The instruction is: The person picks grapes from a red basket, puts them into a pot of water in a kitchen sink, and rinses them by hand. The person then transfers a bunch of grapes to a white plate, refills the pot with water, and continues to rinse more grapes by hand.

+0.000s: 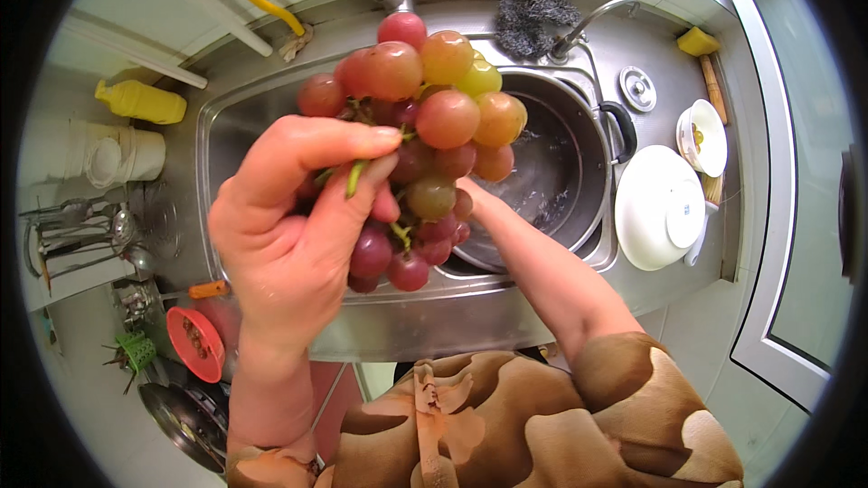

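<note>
My left hand [298, 210] pinches the green stem of a bunch of red and yellow-green grapes [447, 118] between thumb and fingers, high over the sink. My right forearm reaches up from the lower right, and its hand is hidden behind the bunch, so its hold cannot be seen. Behind and to the right of the grapes, a dark metal pot [549, 149] with a black handle sits in the right sink basin with water in it.
A steel faucet [597, 20] and steel wool [536, 24] stand behind the pot. On the right are an upturned white bowl [658, 207], a small bowl [712, 139] and a drain strainer [637, 89]. A red plastic bowl [210, 352] and a yellow bottle [146, 102] are at left.
</note>
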The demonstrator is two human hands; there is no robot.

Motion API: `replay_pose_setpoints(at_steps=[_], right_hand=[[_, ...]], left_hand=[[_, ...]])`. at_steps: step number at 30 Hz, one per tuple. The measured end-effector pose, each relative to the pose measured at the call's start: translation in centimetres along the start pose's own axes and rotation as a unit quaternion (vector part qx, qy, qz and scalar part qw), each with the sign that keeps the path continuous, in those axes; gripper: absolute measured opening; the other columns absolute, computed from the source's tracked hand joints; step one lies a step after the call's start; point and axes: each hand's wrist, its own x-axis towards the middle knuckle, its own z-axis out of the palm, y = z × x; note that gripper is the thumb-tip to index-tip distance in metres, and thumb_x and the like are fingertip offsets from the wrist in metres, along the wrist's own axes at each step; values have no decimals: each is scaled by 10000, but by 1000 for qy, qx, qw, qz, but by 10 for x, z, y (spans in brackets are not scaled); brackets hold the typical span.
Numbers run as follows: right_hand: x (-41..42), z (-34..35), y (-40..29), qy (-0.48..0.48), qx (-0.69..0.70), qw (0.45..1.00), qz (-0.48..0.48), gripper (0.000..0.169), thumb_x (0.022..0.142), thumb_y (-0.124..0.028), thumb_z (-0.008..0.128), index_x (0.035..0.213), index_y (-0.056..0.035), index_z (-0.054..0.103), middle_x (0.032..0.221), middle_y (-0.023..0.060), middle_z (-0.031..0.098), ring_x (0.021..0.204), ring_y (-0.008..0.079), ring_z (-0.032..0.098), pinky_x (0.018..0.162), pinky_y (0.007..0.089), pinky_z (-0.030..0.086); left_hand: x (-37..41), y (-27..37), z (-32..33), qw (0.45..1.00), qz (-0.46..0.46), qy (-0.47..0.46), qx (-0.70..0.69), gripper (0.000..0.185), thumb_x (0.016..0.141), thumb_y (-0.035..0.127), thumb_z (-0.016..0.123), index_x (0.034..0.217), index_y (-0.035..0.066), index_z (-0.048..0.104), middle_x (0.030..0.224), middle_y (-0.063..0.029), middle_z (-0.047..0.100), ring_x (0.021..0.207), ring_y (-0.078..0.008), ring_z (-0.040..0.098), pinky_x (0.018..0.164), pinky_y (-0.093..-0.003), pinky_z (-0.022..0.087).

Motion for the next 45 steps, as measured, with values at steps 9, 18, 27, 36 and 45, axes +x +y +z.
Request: replay_pose_setpoints(at_steps=[9,18,27,36,45], right_hand=[[-29,-171,38,208,-483,850,-22,168,773,-114,603,902,-48,688,941,168,688,876,284,684,742,400,558],[-31,9,65,38,-67,990,-119,273,846,-192,520,1027,-17,625,1035,230,645,1021,374,605,883,416,482],[-37,-139,27,250,-538,783,-189,158,783,-144,585,892,-121,696,987,57,616,952,229,578,803,378,450],[-133,-62,15,-89,-384,919,27,297,825,-182,509,1052,-61,657,1073,168,655,1020,330,621,879,427,480],[-35,-76,15,161,-333,928,-52,305,778,-142,581,1068,-60,622,1167,172,590,1072,337,592,871,415,505]], left_hand=[[12,1,3,999,3,-33,-20,132,860,-74,605,976,-13,629,873,-47,574,640,-94,560,603,-204,441],[21,3,11,998,44,-39,-14,136,863,-78,598,979,-15,630,898,-49,575,639,-90,553,606,-201,439],[18,6,10,998,39,-45,-18,144,867,-85,587,988,-18,627,930,-44,570,646,-84,540,606,-193,427],[26,4,10,999,45,-28,-6,128,872,-68,594,979,-11,634,867,-21,569,641,-69,534,589,-181,412],[31,0,18,998,37,-44,-6,123,882,-49,593,986,-6,641,851,-19,589,637,-54,534,562,-165,409]])
